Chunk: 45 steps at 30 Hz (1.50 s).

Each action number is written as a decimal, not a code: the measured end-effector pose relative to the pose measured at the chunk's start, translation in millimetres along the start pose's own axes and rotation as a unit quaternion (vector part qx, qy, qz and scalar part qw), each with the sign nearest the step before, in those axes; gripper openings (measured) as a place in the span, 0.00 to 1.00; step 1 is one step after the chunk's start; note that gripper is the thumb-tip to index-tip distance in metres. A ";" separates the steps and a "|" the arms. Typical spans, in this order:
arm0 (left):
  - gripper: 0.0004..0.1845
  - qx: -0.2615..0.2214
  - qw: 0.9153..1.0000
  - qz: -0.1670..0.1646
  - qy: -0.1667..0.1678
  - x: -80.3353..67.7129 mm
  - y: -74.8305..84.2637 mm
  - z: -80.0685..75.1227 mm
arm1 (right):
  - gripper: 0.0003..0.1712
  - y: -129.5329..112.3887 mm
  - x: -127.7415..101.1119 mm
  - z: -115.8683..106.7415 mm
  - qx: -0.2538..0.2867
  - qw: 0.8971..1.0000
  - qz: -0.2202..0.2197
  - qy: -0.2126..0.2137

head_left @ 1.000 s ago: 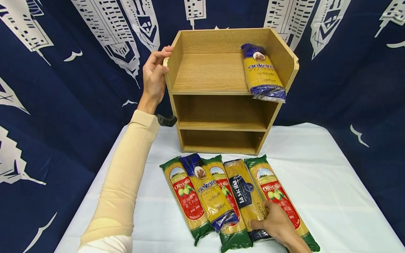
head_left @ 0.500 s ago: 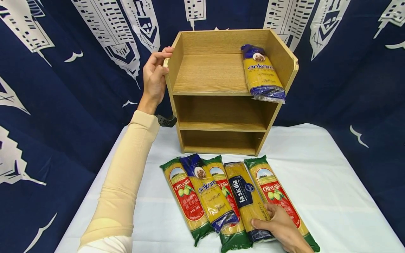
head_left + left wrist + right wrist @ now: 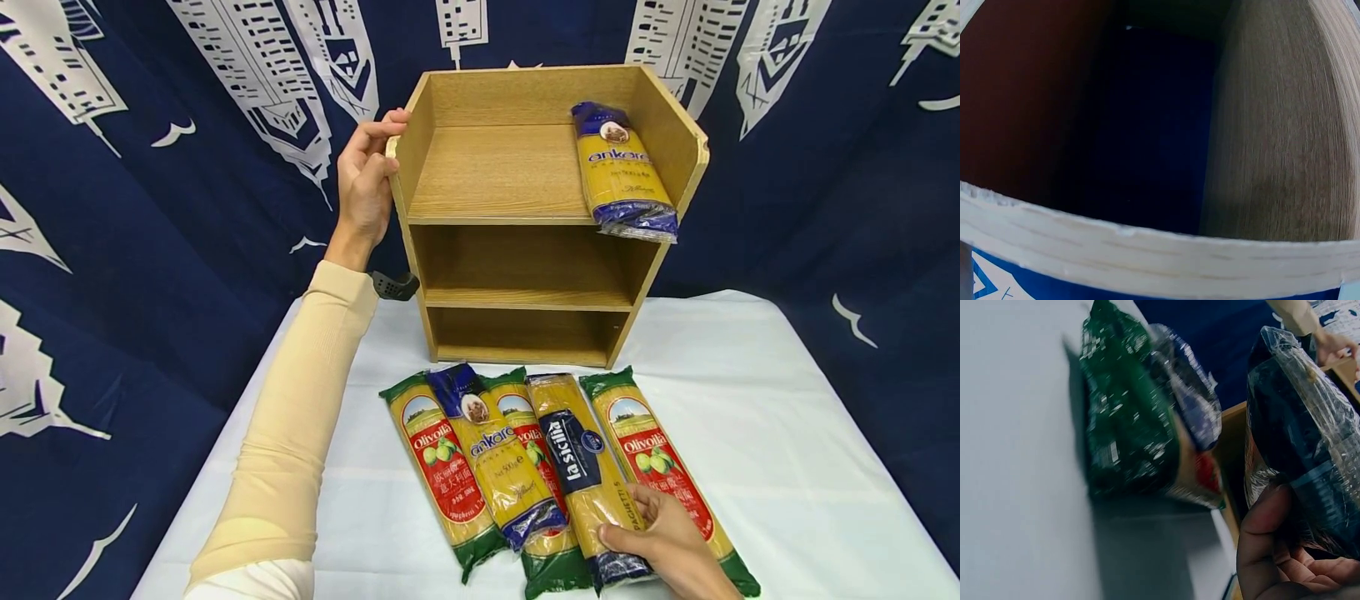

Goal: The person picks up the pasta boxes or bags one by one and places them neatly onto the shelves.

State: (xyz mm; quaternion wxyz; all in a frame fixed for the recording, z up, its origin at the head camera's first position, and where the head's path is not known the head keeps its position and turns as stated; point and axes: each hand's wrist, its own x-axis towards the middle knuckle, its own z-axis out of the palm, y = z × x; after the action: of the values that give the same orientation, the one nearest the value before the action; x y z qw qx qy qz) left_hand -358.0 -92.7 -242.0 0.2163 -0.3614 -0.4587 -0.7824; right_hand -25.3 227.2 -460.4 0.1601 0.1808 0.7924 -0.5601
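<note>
Now grips the la sicilia spaghetti pack (image 3: pixel 581 467) at its near end, right hand (image 3: pixel 660 542) fingers curled round it, Olivoila packs (image 3: pixel 652 467) just beside the fingers; grips the wooden shelf (image 3: pixel 525 217) edge, left hand (image 3: pixel 366 187) fingers curled over.

I count spaghetti packs: 6 total. Olivoila, green ends: 3 (image 3: pixel 442 468) (image 3: pixel 536 467) (image 3: pixel 660 467). Ankara, blue ends: 2, one on surface (image 3: pixel 495 458), one on top shelf (image 3: pixel 622 171). La Sicilia: 1 (image 3: pixel 581 462). Wooden shelf unit: 1 (image 3: pixel 525 208), 3 levels. Hands in view: 2.
</note>
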 end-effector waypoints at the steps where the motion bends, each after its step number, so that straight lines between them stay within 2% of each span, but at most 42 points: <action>1: 0.18 -0.001 1.000 -0.001 0.001 -0.4 0.1 -0.1 | 0.48 -1.6 -1.9 -0.2 0.011 1.000 -0.001 -0.004; 2: 0.18 -0.002 1.000 -0.001 0.001 -0.8 0.2 -0.2 | 0.48 -3.2 -4.0 -0.5 0.014 1.000 -0.005 -0.003; 6: 0.18 -0.004 1.000 -0.002 0.003 -1.7 0.7 -0.6 | 0.46 -8.9 -12.4 -3.0 0.072 0.996 -0.031 -0.044; 10: 0.18 -0.004 1.000 -0.002 0.003 -1.6 1.0 -0.9 | 0.47 -16.0 -19.3 -6.5 0.093 0.992 -0.051 -0.074; 17: 0.18 -0.004 1.000 -0.002 0.003 -1.5 0.7 -0.3 | 0.48 -31.6 -29.9 -7.8 0.090 0.994 -0.048 -0.046; 24: 0.18 0.001 1.000 0.001 0.003 0.0 0.2 -1.1 | 0.49 -48.2 -40.8 -10.1 0.119 0.989 -0.069 -0.055; 29: 0.18 -0.003 1.000 -0.004 0.006 -0.4 0.3 -1.6 | 0.48 -61.5 -46.3 -8.6 0.141 0.986 -0.085 -0.037; 33: 0.18 -0.007 1.000 -0.006 0.008 -1.0 -0.1 -1.9 | 0.46 -72.9 -49.3 -9.2 0.138 0.985 -0.095 -0.027; 39: 0.17 -0.016 1.000 -0.002 0.006 0.2 -0.8 -0.8 | 0.42 -91.0 -52.9 -11.7 0.138 0.980 -0.138 -0.032; 45: 0.17 -0.012 1.000 -0.007 0.003 1.4 1.3 -0.4 | 0.37 -108.7 -56.8 -14.0 0.137 0.970 -0.200 -0.034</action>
State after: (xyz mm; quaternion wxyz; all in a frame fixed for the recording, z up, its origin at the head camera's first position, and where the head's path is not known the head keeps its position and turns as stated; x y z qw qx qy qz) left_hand -358.2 -93.7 -240.4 0.2073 -0.3585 -0.4512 -0.7905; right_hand -26.4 200.9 -339.8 0.0453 0.0196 0.7225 -0.6896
